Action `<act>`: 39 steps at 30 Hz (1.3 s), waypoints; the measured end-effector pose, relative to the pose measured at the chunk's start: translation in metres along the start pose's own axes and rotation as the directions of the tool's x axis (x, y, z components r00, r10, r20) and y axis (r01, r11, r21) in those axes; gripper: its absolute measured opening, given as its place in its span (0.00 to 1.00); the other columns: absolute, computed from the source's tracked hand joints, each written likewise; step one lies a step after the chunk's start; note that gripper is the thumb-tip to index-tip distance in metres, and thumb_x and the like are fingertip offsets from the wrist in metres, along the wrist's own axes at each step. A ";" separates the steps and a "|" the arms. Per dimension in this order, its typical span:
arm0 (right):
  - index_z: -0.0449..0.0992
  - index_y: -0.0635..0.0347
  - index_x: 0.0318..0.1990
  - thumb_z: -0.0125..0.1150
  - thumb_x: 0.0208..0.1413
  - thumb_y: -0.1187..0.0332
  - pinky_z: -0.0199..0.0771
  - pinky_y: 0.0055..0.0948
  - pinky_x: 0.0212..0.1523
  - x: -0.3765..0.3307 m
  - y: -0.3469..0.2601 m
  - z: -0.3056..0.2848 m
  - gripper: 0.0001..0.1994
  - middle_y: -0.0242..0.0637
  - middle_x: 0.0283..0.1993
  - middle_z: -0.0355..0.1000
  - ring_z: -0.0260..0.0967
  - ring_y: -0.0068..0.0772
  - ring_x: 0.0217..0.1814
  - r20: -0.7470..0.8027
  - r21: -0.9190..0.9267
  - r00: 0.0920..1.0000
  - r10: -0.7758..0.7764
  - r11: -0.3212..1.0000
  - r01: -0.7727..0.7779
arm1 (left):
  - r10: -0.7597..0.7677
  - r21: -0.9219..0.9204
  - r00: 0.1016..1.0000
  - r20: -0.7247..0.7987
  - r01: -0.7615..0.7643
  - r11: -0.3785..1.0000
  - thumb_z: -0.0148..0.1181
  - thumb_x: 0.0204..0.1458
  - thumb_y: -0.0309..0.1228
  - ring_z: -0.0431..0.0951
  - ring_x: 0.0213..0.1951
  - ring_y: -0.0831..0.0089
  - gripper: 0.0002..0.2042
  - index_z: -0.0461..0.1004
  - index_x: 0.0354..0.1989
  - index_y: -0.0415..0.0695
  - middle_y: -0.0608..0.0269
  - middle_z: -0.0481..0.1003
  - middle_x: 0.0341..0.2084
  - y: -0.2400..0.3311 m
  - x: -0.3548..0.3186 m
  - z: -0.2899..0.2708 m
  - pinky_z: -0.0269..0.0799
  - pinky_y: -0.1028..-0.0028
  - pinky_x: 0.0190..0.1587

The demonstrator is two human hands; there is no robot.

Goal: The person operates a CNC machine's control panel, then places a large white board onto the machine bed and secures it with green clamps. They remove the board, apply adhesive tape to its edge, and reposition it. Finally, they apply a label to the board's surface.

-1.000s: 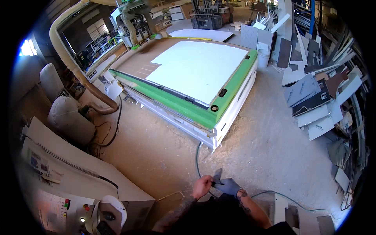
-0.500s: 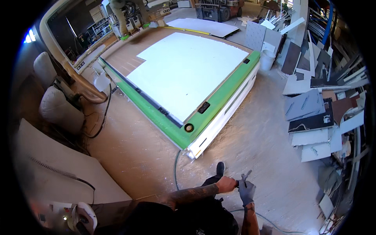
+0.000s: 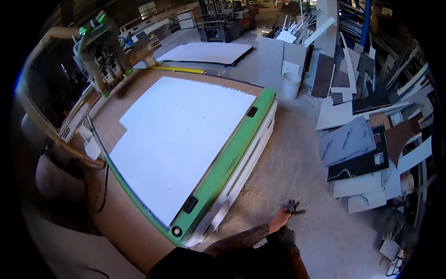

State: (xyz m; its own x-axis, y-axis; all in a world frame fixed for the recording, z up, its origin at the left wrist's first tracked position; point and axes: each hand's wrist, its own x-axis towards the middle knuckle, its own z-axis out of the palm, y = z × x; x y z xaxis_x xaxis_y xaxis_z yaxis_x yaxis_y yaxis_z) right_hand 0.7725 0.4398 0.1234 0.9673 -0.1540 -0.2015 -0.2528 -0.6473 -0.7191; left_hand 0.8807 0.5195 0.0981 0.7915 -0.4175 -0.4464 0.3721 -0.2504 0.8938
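My left hand (image 3: 279, 220), bare, is closed at the edge of a dark grey work glove (image 3: 292, 207). The glove's fingers stick out beyond my hand, over the floor. Whether some of my fingertips are inside the glove cannot be made out. My right hand (image 3: 285, 237), in a dark grey glove, is just below and close to the left. Its fingers are in shadow and partly hidden. Both hands are in front of my body, to the right of a large machine table with a green edge (image 3: 232, 169).
A white sheet (image 3: 181, 144) lies on the machine table, with a machine head (image 3: 100, 56) at its far left. Panel offcuts (image 3: 348, 139) are piled along the right. A white bucket (image 3: 291, 86) stands beyond the table's far corner. Farther back is a forklift (image 3: 225, 25).
My view has turned to the right and lifted, and I stand closer alongside the table. The dark glove now sticks out past my left hand; the right hand has dropped below it.
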 end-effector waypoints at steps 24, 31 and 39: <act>0.77 0.57 0.17 0.68 0.56 0.58 0.69 0.44 0.22 0.755 -0.070 -0.329 0.19 0.44 0.17 0.72 0.72 0.48 0.19 0.406 0.089 0.498 -0.766 0.576 0.813 | 0.303 -0.640 0.951 -0.053 -0.265 0.721 0.53 0.64 0.48 0.71 0.61 0.63 0.29 0.66 0.68 0.41 0.54 0.69 0.63 0.306 0.737 -0.073 0.67 0.62 0.62; 0.76 0.60 0.18 0.66 0.58 0.60 0.70 0.43 0.24 0.962 -0.139 -0.368 0.18 0.48 0.18 0.70 0.72 0.49 0.20 0.597 0.115 0.472 -0.648 0.652 0.749 | -0.033 -0.381 0.965 -0.258 -0.071 0.922 0.53 0.63 0.50 0.75 0.57 0.61 0.28 0.71 0.64 0.43 0.54 0.75 0.58 0.433 0.905 -0.176 0.73 0.64 0.53; 0.82 0.64 0.33 0.65 0.58 0.67 0.75 0.39 0.30 1.186 -0.093 -0.345 0.08 0.48 0.27 0.78 0.77 0.42 0.25 0.378 0.310 0.644 -0.665 0.747 0.589 | 0.246 0.240 -0.018 -0.969 0.172 0.955 0.61 0.53 0.44 0.66 0.65 0.45 0.27 0.73 0.57 0.39 0.40 0.69 0.62 0.388 0.925 -0.420 0.59 0.55 0.69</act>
State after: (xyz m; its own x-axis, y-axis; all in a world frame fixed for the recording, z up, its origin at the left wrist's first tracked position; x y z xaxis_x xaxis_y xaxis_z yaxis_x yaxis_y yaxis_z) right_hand 1.9504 0.0599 0.1805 0.7840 0.6131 0.0968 0.3745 -0.3427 -0.8616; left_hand 1.9608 0.4030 0.0504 0.5474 0.7922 0.2698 0.3752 -0.5205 0.7670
